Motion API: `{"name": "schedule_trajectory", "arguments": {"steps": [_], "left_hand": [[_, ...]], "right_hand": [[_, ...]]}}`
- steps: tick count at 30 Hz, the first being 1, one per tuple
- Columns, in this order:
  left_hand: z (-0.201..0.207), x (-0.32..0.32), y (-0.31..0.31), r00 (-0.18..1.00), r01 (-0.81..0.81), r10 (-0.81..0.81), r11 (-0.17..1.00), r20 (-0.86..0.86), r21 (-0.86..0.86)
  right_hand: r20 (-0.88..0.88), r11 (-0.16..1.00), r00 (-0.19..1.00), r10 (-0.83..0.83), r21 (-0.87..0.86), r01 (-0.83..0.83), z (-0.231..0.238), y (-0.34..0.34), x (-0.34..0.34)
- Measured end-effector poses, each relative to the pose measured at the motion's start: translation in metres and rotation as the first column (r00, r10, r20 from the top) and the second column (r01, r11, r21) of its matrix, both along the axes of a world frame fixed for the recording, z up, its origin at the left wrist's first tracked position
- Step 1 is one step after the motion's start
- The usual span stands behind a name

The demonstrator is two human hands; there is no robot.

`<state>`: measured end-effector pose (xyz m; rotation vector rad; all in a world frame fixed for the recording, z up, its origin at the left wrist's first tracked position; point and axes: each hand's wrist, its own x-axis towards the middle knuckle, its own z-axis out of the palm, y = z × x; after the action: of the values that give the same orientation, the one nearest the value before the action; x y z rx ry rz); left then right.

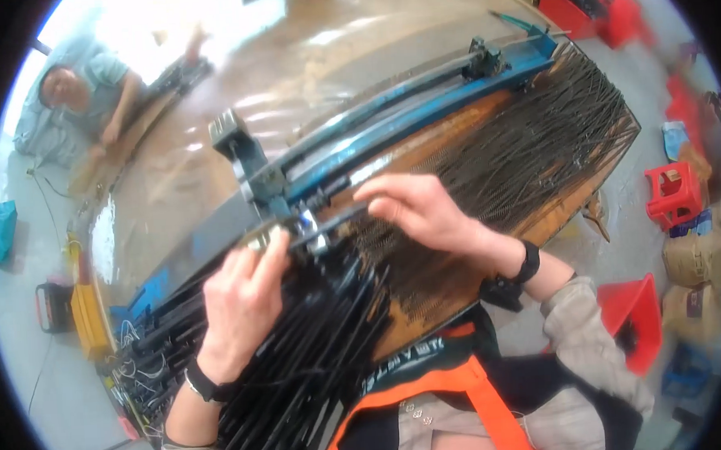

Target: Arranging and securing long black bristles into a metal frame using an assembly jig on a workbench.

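Observation:
A blue metal bench fixture [357, 153] runs diagonally across the table, its upright clamp head [262, 184] at the near left end. My right hand [425, 211] has thumb and forefinger closed on the end of a thin dark rod [345, 216] lying along the fixture's near end. My left hand [242, 304] is beside the clamp head, its fingers bent together against the fixture; what they grip, if anything, is hidden. Below my hands lies a loose bundle of black rods [309, 334]. Many thin dark threaded-looking rods [528, 147] cover the table on the right.
Another person [85, 101] sits across the table at the far left. A yellow box [93, 320] stands by the table's left end. On the floor at right are a red stool [674, 195], a red bin [633, 321] and cardboard-coloured packages [693, 260].

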<state>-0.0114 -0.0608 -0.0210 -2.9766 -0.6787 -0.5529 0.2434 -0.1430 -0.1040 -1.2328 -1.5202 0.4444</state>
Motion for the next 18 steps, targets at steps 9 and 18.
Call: {"name": "schedule_trajectory", "arguments": {"steps": [9, 18], "left_hand": [[0.008, 0.013, -0.015, 0.999, 0.022, -0.024, 0.998, -0.032, -0.058], [0.016, 0.055, 0.000, 0.962, 0.039, -0.125, 0.943, -0.244, -0.330]], "right_hand": [[0.174, 0.957, 0.980, -0.098, 0.288, 0.044, 0.001, -0.010, 0.014], [0.240, 0.937, 0.971, 0.009, 0.337, -0.092, -0.015, -0.005, 0.034]]}}
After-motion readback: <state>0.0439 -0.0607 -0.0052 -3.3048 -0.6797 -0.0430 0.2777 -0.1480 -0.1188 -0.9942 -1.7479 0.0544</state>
